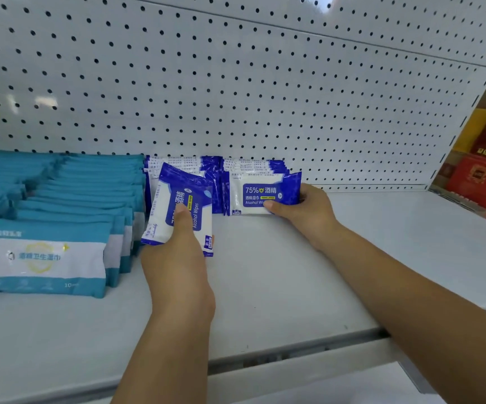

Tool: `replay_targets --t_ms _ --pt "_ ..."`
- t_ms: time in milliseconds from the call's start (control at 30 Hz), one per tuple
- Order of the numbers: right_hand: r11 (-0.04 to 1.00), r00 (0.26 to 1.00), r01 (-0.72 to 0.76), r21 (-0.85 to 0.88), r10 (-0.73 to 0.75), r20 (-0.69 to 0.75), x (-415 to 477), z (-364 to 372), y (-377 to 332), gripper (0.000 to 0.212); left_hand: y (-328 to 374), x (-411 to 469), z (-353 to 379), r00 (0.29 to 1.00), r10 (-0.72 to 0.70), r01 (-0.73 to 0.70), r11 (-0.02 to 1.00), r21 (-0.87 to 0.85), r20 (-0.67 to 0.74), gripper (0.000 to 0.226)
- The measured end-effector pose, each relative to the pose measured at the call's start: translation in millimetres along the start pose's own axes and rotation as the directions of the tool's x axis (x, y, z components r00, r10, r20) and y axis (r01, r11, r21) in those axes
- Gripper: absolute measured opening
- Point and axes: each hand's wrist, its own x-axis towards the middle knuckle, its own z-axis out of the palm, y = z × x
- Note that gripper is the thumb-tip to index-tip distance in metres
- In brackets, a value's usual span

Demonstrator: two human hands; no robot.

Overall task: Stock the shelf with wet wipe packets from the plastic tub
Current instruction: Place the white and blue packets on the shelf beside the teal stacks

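Now: left hand (177,266) grips tilted blue packet (163,218); right hand (304,212) pinches upright packet (260,193) standing on shelf (268,275).

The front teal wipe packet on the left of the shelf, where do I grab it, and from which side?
Set the grip on the right end seam of the front teal packet, thumb on the face, coming from the front right. It seems to lean face-out against the teal row behind, so its back is covered, and only that end faces open shelf.
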Motion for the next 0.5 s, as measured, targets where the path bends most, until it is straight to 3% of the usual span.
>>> replay_targets --t_ms 133,233,400,500 --pt "0.960 0.993 0.013 -0.278 -0.044 -0.105 8.8 9.6 3.3 0.055 -1.7 0.8 -0.1 1.000 -0.012 0.013 0.999 0.031 -0.009 0.014" --pt "0.945 0.986 -0.021 -0.326 -0.033 -0.161 8.6 12.6 3.7 0.074 -0.4 0.4 -0.7 1.000 -0.011 0.011 0.999 0.041 -0.009 0.016" --pt "0.968 0.980 -0.016 -0.252 -0.035 -0.197 2.4 8.7 2.2 0.093 -1.5 0.9 -2.7 1.000 -0.003 0.002 0.999 0.046 0.025 0.015" --pt "0.995 0.967 0.043 -0.092 -0.064 -0.246 -8.5 4.8 -5.2 0.069 -0.9 1.1 -3.7 0.999 0.007 -0.008 0.999 0.032 0.043 0.012"
